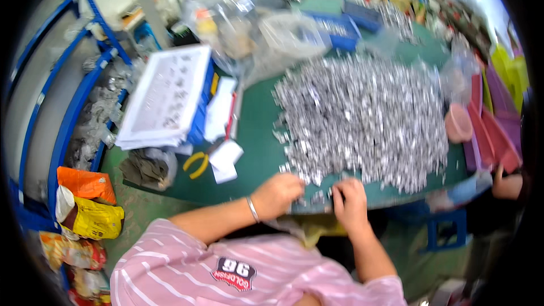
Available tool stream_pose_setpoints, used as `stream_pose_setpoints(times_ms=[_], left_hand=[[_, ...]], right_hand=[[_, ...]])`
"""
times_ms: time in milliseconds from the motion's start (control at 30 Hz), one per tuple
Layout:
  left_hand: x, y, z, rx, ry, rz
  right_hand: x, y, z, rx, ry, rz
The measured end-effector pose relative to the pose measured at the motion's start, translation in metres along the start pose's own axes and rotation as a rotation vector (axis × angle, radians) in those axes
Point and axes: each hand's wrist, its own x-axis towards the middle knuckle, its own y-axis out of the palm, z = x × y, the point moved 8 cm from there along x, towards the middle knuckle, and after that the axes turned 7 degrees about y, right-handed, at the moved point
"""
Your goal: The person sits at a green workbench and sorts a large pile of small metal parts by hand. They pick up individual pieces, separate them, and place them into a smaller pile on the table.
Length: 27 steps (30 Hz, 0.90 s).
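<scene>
A big heap of small shiny metal parts (362,119) covers the right half of a green table (255,153). My left hand (277,194), with a thin bracelet on the wrist, rests at the heap's near edge, its fingers curled under. My right hand (349,201) is a little to the right at the table's front edge, its bent fingertips down among a few loose parts. Blur hides whether either hand holds any parts. A yellowish bag (309,228) hangs below the table edge between my arms.
A stack of white printed sheets (167,96) lies on a blue bin at the left, with yellow-handled pliers (196,165) and white cards (225,158) nearby. A pink cup (458,123) and pink trays (498,130) stand at the right. Another person's hand (506,185) shows at the right edge.
</scene>
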Motion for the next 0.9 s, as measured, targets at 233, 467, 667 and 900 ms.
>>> stream_pose_setpoints(times_ms=[233,467,667,900], left_hand=[[0.002,-0.016,-0.006,-0.026,-0.070,-0.069],[0.006,-0.036,0.010,-0.077,-0.261,-0.210],[0.022,-0.027,0.009,0.051,-0.161,-0.196],[0.037,0.001,0.014,0.253,-0.220,0.031]], right_hand=[[0.004,-0.014,-0.008,0.006,-0.034,-0.135],[0.007,-0.005,-0.027,-0.141,-0.001,-0.126],[0.001,-0.004,-0.015,0.224,0.167,0.012],[0.013,0.000,0.001,0.043,0.040,0.034]])
